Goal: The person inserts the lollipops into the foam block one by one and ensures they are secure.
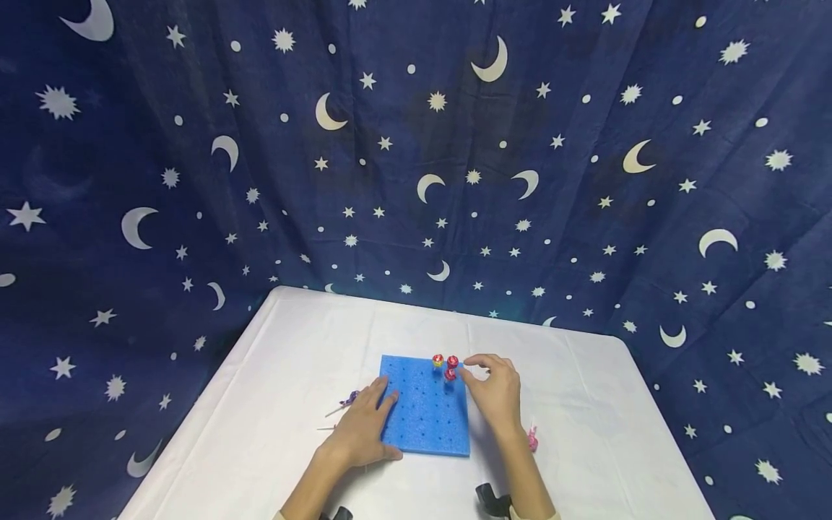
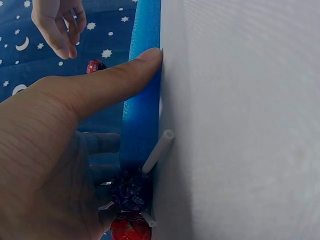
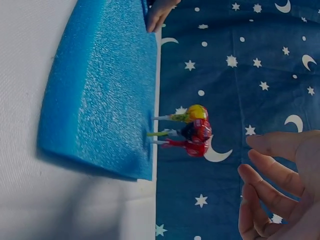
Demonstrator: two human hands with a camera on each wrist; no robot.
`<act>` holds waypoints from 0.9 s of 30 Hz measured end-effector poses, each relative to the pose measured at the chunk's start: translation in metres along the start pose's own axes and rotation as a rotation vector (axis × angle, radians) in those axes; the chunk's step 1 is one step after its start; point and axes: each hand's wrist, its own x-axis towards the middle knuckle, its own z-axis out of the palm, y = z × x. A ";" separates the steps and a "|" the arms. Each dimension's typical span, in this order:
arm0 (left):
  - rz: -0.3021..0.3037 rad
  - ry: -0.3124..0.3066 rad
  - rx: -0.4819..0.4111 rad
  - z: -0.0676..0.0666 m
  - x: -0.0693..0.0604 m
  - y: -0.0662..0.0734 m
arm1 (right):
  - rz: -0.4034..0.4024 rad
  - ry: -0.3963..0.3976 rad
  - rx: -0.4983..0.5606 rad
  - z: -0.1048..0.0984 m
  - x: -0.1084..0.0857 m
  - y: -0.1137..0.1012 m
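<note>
A blue foam board [image 1: 425,419] with rows of small holes lies on the table. My left hand [image 1: 360,426] rests along its left side, fingers spread and thumb [image 2: 115,85] extended against the near edge. Three wrapped lollipops stand on their sticks near the far right corner: a yellow-and-red one [image 3: 196,113], a red one with a dark patch [image 3: 201,130] and a red one [image 3: 196,148]. Beside them my right hand [image 1: 499,393] hovers with fingers loosely bent. The right wrist view shows a gap between its fingertips and the lollipops.
Left of the board lie a purple-wrapped lollipop [image 2: 131,190] and a red-wrapped one [image 2: 131,229], close to my left hand. A pink lollipop [image 1: 532,439] lies by my right forearm. The white-covered table [image 1: 292,339] meets a dark blue star-and-moon curtain [image 1: 390,159] behind.
</note>
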 end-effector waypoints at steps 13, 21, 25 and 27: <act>0.012 0.011 -0.001 0.002 0.001 0.001 | 0.178 -0.049 -0.081 -0.037 -0.021 0.011; -0.005 0.012 -0.019 -0.001 -0.001 -0.001 | 0.197 -0.059 -0.115 -0.049 -0.037 0.028; -0.002 0.007 -0.017 0.000 0.001 -0.001 | 0.200 -0.048 -0.115 -0.054 -0.046 0.033; -0.002 0.003 -0.015 0.000 0.001 -0.001 | 0.207 -0.054 -0.115 -0.057 -0.050 0.035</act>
